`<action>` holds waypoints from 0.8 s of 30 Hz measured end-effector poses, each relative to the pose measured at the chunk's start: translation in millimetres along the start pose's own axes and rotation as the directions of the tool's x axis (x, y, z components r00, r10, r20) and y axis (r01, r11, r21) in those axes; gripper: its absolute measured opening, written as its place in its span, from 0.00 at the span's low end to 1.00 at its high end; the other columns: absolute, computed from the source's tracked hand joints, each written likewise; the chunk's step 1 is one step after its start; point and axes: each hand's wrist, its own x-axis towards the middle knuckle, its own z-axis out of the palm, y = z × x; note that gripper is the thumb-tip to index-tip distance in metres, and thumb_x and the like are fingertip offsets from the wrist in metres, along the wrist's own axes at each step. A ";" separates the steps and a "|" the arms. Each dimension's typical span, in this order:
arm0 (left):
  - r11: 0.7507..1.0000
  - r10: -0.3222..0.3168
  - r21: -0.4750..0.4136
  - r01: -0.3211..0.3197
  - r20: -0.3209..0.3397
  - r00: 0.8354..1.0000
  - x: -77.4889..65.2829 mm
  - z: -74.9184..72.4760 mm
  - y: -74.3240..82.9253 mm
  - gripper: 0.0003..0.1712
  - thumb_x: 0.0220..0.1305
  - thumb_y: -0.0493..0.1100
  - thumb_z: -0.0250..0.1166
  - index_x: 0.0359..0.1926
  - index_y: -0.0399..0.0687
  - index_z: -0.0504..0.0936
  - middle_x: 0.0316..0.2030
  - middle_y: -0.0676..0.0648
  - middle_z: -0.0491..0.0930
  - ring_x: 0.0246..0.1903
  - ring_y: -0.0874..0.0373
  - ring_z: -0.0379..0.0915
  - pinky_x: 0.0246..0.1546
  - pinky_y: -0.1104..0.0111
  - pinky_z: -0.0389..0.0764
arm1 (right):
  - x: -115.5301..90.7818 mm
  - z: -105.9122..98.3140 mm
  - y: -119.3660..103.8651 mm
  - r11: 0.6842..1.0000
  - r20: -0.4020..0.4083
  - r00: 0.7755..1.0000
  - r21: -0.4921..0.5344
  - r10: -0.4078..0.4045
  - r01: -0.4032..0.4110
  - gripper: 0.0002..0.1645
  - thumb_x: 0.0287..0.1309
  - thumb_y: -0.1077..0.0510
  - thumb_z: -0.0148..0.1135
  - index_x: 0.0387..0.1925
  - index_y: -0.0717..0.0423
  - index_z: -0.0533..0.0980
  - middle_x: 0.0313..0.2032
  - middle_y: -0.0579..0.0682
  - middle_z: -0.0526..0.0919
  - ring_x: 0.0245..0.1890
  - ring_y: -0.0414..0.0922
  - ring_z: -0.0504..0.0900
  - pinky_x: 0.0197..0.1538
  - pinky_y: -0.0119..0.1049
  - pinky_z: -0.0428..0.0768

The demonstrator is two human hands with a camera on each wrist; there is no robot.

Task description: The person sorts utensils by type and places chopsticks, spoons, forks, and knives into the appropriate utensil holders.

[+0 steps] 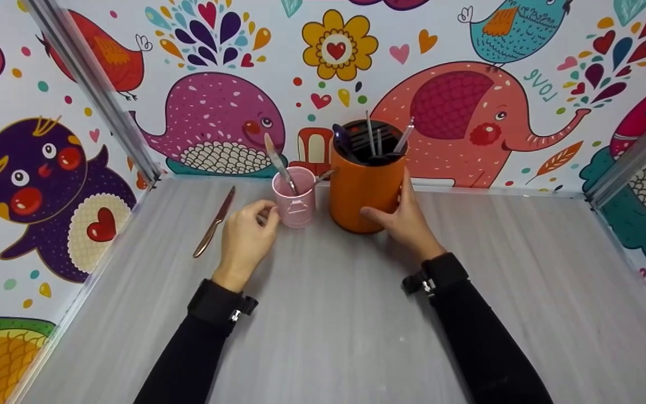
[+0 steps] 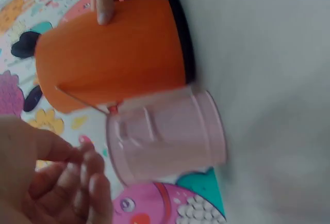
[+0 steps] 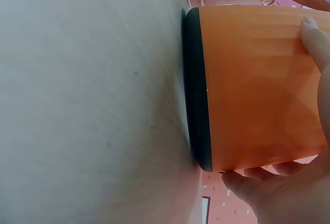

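My right hand (image 1: 410,221) grips an orange cylindrical utensil holder (image 1: 365,193) from its right side, thumb on the front and fingers round the far side. The holder stands upright on the table with a black slotted insert, a dark spoon-like utensil and several thin handles sticking out. Just left of it stands a small pink bucket (image 1: 296,207). A metal utensil with a long blade-like upper end (image 1: 279,163) leans in the bucket, and a thin metal handle (image 2: 82,100) slants out toward the holder. My left hand (image 1: 249,238) is beside the bucket, fingers loosely bent, holding nothing visible.
A knife (image 1: 215,221) with a copper-coloured handle lies on the grey table (image 1: 323,336), left of my left hand. Behind stands a wall panel (image 1: 328,101) printed with cartoon animals, with metal posts at the left and right corners.
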 end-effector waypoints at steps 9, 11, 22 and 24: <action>0.913 -0.326 0.298 0.278 0.123 0.938 12.7 -26.9 -68.8 0.20 0.76 0.45 0.65 0.56 0.32 0.90 0.55 0.28 0.88 0.57 0.27 0.83 0.59 0.38 0.83 | 0.6 0.9 1.0 0.999 -0.009 0.999 -0.007 -0.032 0.032 0.74 0.59 0.43 0.85 0.89 0.39 0.41 0.81 0.47 0.65 0.80 0.49 0.68 0.89 0.55 0.61; 0.887 -0.349 0.364 0.283 0.130 0.928 14.6 -31.7 -81.0 0.20 0.76 0.45 0.65 0.52 0.30 0.90 0.55 0.25 0.86 0.57 0.24 0.81 0.59 0.36 0.82 | 0.7 0.1 1.0 1.000 -0.009 1.000 -0.006 -0.022 0.022 0.75 0.59 0.43 0.85 0.89 0.38 0.40 0.81 0.46 0.65 0.80 0.49 0.68 0.89 0.55 0.61; 0.835 -0.433 0.452 0.314 0.186 0.882 23.6 -39.9 -108.9 0.15 0.71 0.38 0.62 0.42 0.28 0.89 0.51 0.23 0.85 0.55 0.23 0.82 0.54 0.35 0.84 | 0.7 0.0 0.4 1.000 0.007 1.000 -0.009 0.010 -0.010 0.77 0.59 0.39 0.84 0.89 0.35 0.37 0.83 0.44 0.62 0.82 0.47 0.66 0.90 0.54 0.59; 0.834 -0.431 0.458 0.307 0.193 0.881 26.2 -39.4 -109.0 0.14 0.69 0.37 0.62 0.40 0.29 0.89 0.49 0.24 0.87 0.52 0.24 0.84 0.52 0.37 0.85 | 0.6 0.1 -0.3 1.000 0.009 1.000 -0.008 0.015 -0.015 0.77 0.59 0.39 0.84 0.90 0.35 0.36 0.84 0.44 0.61 0.83 0.47 0.65 0.90 0.54 0.59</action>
